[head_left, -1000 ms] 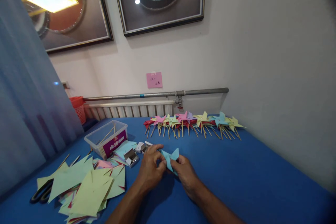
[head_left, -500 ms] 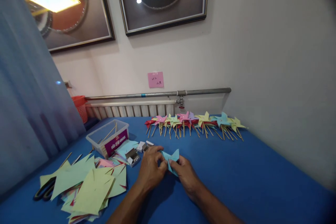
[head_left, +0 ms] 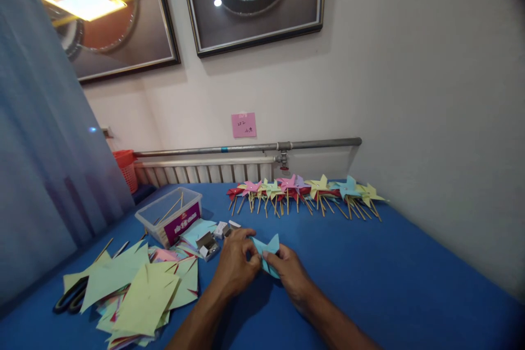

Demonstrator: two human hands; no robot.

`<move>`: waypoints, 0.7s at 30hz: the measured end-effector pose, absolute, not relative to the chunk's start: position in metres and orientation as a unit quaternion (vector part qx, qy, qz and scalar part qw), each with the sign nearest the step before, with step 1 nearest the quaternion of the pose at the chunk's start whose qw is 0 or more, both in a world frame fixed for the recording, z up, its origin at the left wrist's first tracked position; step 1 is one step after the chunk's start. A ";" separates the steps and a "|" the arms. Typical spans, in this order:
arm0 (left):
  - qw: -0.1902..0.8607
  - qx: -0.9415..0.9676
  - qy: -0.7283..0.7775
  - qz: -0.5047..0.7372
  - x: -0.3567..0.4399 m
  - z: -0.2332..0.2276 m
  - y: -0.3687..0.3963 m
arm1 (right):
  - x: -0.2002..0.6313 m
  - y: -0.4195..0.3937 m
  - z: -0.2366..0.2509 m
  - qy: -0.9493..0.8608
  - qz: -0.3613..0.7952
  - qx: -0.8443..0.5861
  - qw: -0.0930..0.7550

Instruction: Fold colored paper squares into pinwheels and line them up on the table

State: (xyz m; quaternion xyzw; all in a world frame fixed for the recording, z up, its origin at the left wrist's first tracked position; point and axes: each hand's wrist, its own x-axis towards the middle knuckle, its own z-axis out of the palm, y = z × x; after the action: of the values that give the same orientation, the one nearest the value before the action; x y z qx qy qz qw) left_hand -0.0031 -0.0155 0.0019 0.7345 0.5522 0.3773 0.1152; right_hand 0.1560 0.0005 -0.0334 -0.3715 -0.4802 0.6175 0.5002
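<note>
A light-blue paper pinwheel (head_left: 269, 246), its corners folded in, is held above the blue table between my hands. My right hand (head_left: 289, 270) pinches it from the right, thumb on the front over the folds. At its left edge, my left hand (head_left: 238, 257) has thumb and index finger pressed together in a pinch. Whatever lies between those fingertips is too small to make out. Just behind my left hand stand small open boxes (head_left: 208, 245) and a white box (head_left: 220, 229).
Finished pinwheels on sticks (head_left: 287, 185) lie in a row along the back. To the left are a clear plastic box (head_left: 168, 210) with sticks, a pile of cut paper sheets (head_left: 143, 298) and black-handled scissors (head_left: 70, 296). A radiator (head_left: 205, 171) runs behind the blue table (head_left: 369, 284).
Hardly anything differs. The pinwheel has tilted slightly in my right hand, and both hands stay almost in place.
</note>
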 end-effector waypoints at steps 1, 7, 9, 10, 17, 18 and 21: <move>0.116 0.734 0.554 0.375 -0.003 0.002 -0.016 | 0.156 0.000 -0.033 -0.482 0.617 -0.373 0.498; 0.122 0.726 0.563 0.375 0.001 0.006 -0.020 | 0.156 0.003 -0.035 -0.495 0.599 -0.373 0.507; 0.135 0.721 0.561 0.384 0.000 0.008 -0.020 | 0.156 0.005 -0.035 -0.481 0.592 -0.390 0.516; 0.146 0.712 0.559 0.399 -0.002 0.009 -0.019 | 0.156 0.006 -0.035 -0.472 0.591 -0.397 0.520; 0.369 0.495 0.546 0.566 -0.018 0.008 -0.001 | 0.158 0.001 -0.030 -0.429 0.631 -0.364 0.534; 0.429 0.460 0.530 0.569 -0.016 0.006 0.000 | 0.158 0.000 -0.029 -0.431 0.635 -0.360 0.530; 0.565 0.397 0.455 0.562 -0.006 0.001 -0.001 | 0.157 0.000 -0.030 -0.445 0.632 -0.362 0.522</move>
State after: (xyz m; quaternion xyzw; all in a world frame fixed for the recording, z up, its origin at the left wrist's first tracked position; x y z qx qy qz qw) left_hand -0.0055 -0.0014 0.0012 0.3973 0.4555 0.5618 0.5648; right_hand 0.1574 0.0002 -0.0296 -0.3615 -0.4449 0.6317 0.5218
